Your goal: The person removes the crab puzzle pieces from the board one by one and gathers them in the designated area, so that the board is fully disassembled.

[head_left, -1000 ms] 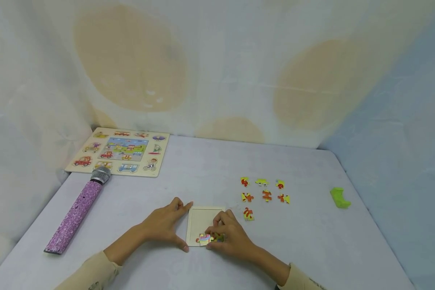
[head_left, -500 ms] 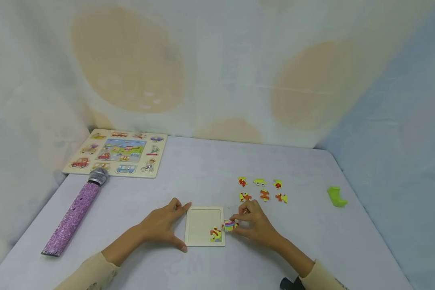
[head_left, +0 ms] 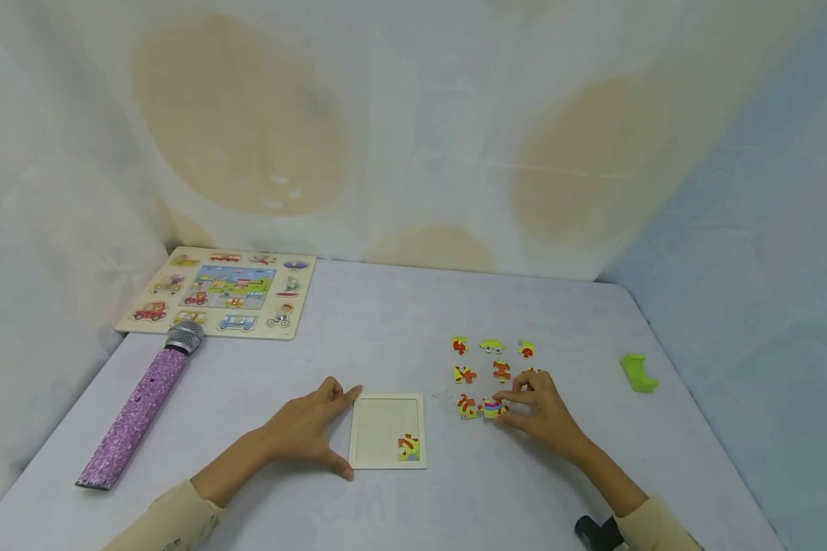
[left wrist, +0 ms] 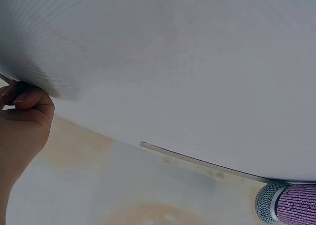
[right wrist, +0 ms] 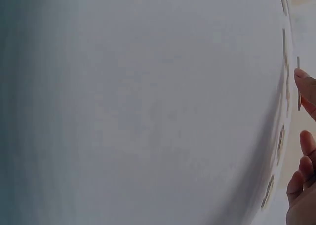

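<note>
A square wooden puzzle tray [head_left: 372, 421] lies at the front, with one yellow and red puzzle piece [head_left: 408, 448] in its lower right corner. My left hand [head_left: 306, 428] touches the tray's left side, thumb at the near corner and forefinger at the far one. Between thumb and fingertips my right hand [head_left: 547, 413] pinches a rainbow-striped puzzle piece [head_left: 494, 408], right of the tray. Seen edge-on in the right wrist view, that piece [right wrist: 299, 99] is raised off the table. A red and yellow piece [head_left: 466, 406] lies just left of it.
Loose puzzle pieces, such as an orange one [head_left: 501, 371], lie in rows behind the right hand, which partly covers one. A green block [head_left: 639, 373] sits far right. Back left is a vehicle picture board [head_left: 286, 306]; a purple microphone [head_left: 134, 417] lies in front of it.
My right hand has carried the rainbow piece out of the tray and rightward to the loose pieces. The yellow and red piece stays in the tray's corner. My left hand keeps its place.
</note>
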Available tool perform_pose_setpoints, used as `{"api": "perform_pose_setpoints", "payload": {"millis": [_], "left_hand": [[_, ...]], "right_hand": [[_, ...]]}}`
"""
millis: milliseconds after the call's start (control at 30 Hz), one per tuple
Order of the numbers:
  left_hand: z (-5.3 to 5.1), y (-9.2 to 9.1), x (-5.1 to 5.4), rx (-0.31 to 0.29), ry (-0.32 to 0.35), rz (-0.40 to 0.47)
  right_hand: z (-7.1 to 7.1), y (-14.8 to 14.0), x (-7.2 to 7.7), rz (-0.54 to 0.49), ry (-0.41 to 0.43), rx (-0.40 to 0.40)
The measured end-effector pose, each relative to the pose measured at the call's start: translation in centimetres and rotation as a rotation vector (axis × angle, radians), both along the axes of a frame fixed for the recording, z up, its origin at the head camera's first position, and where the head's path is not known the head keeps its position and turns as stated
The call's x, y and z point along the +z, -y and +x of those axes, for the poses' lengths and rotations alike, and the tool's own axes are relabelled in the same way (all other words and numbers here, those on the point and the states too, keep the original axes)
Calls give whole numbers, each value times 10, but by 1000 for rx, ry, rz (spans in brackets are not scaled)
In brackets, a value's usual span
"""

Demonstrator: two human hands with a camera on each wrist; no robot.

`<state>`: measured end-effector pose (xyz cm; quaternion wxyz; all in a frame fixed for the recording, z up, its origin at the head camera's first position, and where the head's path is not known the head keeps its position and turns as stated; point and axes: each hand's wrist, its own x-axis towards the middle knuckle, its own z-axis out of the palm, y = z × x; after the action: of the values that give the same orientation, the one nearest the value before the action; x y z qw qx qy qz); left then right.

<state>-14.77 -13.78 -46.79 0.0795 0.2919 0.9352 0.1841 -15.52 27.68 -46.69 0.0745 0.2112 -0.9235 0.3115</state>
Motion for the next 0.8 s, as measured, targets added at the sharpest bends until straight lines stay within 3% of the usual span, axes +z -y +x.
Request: {"api": "perform_pose_setpoints", "payload": {"millis": [167,367,433,567,800], "left_hand": [[0,1,-2,1,6,4],[0,2,-2,-2,0,4],[1,2,-2,-2,-1,4],[1,2,-1,2,2,-1],[1,2,-1,2,-7,-6]], "right_hand": [[-5,-12,-3,50,48,-46],[-9,-20,-7,78,-15,-30],[-9,-19,-7,71,5,-35],[-6,-5,-3,77,78,-45],[4,40,1,42,127,52]]}}
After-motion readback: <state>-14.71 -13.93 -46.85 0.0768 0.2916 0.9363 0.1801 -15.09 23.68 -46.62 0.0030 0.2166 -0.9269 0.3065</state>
